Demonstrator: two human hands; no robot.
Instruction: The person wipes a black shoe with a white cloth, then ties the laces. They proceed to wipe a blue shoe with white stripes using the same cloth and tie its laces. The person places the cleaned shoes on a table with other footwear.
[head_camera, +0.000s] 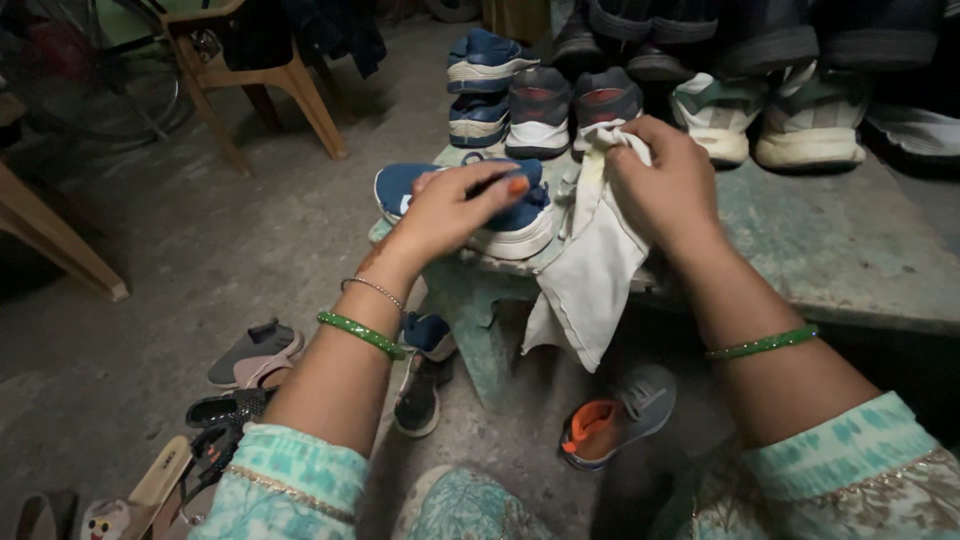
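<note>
Far left, at 9 o'clock: leg of a wooden chair (262, 75) and bare concrete floor (150, 260); at 7 o'clock, a scatter of sandals and slippers (235, 385) lying loose. Left hand (455, 205) at centre, fingers curled down over the top of a blue sneaker with white sole (515, 222), pressing and steadying it rather than lifting; thumb side hidden, so exact closure underneath cannot be told. Sneaker resting on the near edge of a worn green bench (850, 250), toe toward 9 o'clock. Just to the right, right hand (665, 185) bunched tightly around the upper end of a white cloth (590, 265), fingers pressed together on the fabric; rest of cloth hanging free over the bench edge toward 6 o'clock. Cloth touching or nearly touching the sneaker's heel end; contact not resolvable. At 12 o'clock, a row of sneakers (540, 115) lined up on the bench, more pale pairs (765, 120) toward 1 o'clock. Below the bench at 6 o'clock, a grey shoe with orange lining (615, 420) on the floor. Judged progress: wiping of this one shoe under way; lined-up pairs possibly done, floor footwear apparently untouched.
</note>
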